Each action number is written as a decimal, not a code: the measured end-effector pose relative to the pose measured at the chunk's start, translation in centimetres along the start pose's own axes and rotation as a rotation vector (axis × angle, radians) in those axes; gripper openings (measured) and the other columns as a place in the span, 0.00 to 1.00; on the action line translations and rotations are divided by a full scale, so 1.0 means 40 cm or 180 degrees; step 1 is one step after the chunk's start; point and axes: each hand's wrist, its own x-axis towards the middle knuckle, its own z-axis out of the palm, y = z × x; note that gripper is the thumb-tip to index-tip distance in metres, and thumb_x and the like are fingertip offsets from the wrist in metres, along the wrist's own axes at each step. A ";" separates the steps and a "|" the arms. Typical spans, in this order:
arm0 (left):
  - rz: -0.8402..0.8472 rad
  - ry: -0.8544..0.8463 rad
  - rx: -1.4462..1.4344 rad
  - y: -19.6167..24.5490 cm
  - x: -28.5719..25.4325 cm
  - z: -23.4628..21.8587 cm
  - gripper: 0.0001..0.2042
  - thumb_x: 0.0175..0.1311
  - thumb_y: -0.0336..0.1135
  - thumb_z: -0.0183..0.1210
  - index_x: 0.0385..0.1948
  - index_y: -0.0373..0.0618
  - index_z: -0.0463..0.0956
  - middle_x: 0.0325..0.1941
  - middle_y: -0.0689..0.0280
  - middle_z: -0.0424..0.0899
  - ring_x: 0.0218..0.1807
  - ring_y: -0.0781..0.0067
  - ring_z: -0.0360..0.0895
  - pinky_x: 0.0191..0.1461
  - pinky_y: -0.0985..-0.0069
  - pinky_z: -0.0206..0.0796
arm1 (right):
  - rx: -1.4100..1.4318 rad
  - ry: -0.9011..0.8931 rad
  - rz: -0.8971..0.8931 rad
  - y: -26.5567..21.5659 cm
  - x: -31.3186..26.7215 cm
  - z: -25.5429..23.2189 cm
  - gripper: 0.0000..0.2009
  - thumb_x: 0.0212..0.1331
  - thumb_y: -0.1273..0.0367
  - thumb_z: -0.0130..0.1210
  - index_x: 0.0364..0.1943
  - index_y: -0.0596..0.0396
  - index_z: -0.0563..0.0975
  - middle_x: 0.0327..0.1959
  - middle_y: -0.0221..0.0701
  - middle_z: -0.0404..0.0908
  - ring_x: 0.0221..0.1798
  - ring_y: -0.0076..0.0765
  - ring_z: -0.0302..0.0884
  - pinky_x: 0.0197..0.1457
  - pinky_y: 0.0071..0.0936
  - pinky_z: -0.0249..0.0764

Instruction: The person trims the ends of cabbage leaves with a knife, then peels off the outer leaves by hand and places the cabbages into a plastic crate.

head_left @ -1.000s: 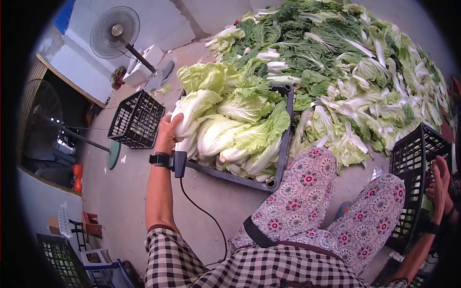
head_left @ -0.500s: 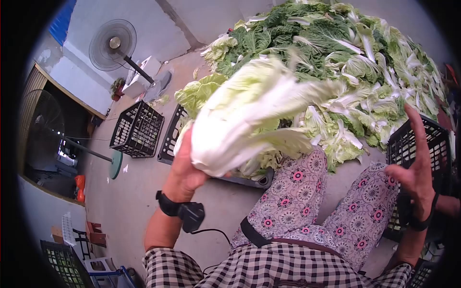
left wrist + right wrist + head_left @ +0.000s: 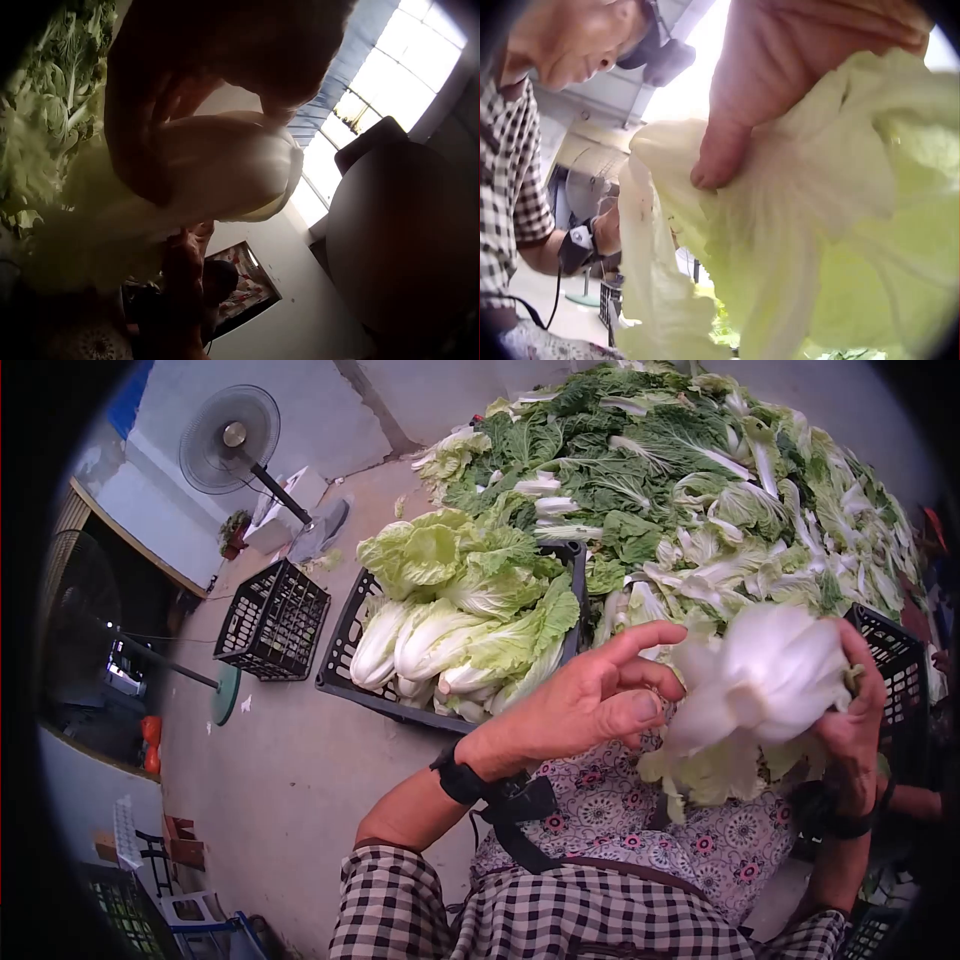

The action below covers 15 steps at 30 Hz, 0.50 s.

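Note:
My right hand (image 3: pixel 855 705) holds a napa cabbage (image 3: pixel 770 670) in front of my lap, its pale stem end facing the head camera and loose outer leaves hanging below. In the right wrist view, the thumb (image 3: pixel 724 154) presses on a wide pale leaf (image 3: pixel 780 202). My left hand (image 3: pixel 600 695) is at the cabbage's left side, fingers loosely bent and fingertips right by the outer leaves. The left wrist view is dark; there, the left fingers (image 3: pixel 142 142) overlap the cabbage (image 3: pixel 232 161).
A black crate (image 3: pixel 335 675) of napa cabbages stands ahead on the floor. Beyond it, a large heap of loose leaves (image 3: pixel 690 500) reaches the wall. Another black crate (image 3: pixel 275 625) is to the left, one (image 3: pixel 890 650) to the right. Fans (image 3: pixel 232 445) stand at the left.
My left hand has lifted a napa cabbage from the crate and carried it right to my lap. The right hand has come in from the side and now holds it; the left fingers have loosened.

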 end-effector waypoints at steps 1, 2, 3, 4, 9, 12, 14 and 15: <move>0.0108 0.0279 0.0195 -0.014 -0.002 -0.015 0.35 0.59 0.50 0.58 0.62 0.40 0.54 0.50 0.61 0.73 0.45 0.78 0.72 0.44 0.80 0.69 | 0.0051 0.0365 0.0214 0.015 0.001 -0.012 0.36 0.34 0.72 0.66 0.56 0.59 0.67 0.48 0.31 0.75 0.47 0.27 0.74 0.54 0.24 0.69; 0.0035 0.0449 0.0212 -0.023 -0.011 -0.032 0.34 0.59 0.48 0.58 0.62 0.40 0.55 0.49 0.62 0.73 0.45 0.78 0.72 0.44 0.80 0.69 | 0.0102 0.0664 0.0175 0.072 0.004 -0.049 0.36 0.35 0.75 0.65 0.58 0.58 0.66 0.48 0.29 0.75 0.47 0.27 0.73 0.55 0.24 0.69; -0.0033 0.0600 0.0228 -0.027 -0.022 -0.052 0.32 0.60 0.47 0.57 0.62 0.40 0.55 0.48 0.62 0.74 0.44 0.78 0.72 0.45 0.80 0.69 | 0.0073 0.0750 0.0597 0.138 -0.007 -0.116 0.34 0.40 0.73 0.65 0.58 0.58 0.66 0.48 0.29 0.75 0.47 0.27 0.73 0.53 0.25 0.70; -0.0093 0.0741 0.0242 -0.033 -0.033 -0.072 0.31 0.61 0.45 0.57 0.62 0.40 0.56 0.47 0.63 0.74 0.44 0.79 0.72 0.45 0.79 0.69 | 0.0212 0.1018 0.0789 0.215 -0.021 -0.193 0.32 0.44 0.72 0.64 0.58 0.58 0.65 0.47 0.29 0.75 0.47 0.27 0.73 0.52 0.25 0.70; -0.0144 0.1676 0.0094 -0.088 -0.112 -0.179 0.24 0.61 0.40 0.56 0.56 0.40 0.64 0.45 0.62 0.76 0.42 0.77 0.75 0.42 0.79 0.72 | 0.0326 0.1730 0.0608 0.199 -0.088 -0.347 0.39 0.51 0.54 0.60 0.63 0.56 0.55 0.61 0.38 0.58 0.60 0.44 0.57 0.62 0.39 0.56; -0.0009 0.2415 0.0242 -0.114 -0.170 -0.257 0.20 0.61 0.37 0.56 0.54 0.40 0.66 0.45 0.62 0.76 0.42 0.76 0.76 0.41 0.78 0.73 | 0.0249 0.2044 0.0589 0.201 -0.170 -0.398 0.40 0.50 0.52 0.59 0.63 0.55 0.54 0.63 0.39 0.56 0.62 0.46 0.55 0.64 0.41 0.54; 0.0200 0.2970 0.0487 -0.126 -0.216 -0.331 0.18 0.61 0.35 0.55 0.51 0.40 0.69 0.46 0.63 0.76 0.43 0.75 0.75 0.42 0.78 0.73 | 0.0148 0.2290 0.0685 0.258 -0.230 -0.470 0.38 0.51 0.54 0.60 0.62 0.56 0.57 0.61 0.38 0.59 0.59 0.43 0.58 0.61 0.38 0.57; 0.0317 0.3307 0.0795 -0.132 -0.242 -0.369 0.20 0.59 0.36 0.56 0.52 0.39 0.69 0.47 0.62 0.76 0.45 0.76 0.74 0.42 0.80 0.70 | 0.0107 0.2419 0.0746 0.291 -0.257 -0.511 0.37 0.51 0.55 0.60 0.61 0.57 0.58 0.59 0.38 0.61 0.58 0.42 0.59 0.60 0.37 0.58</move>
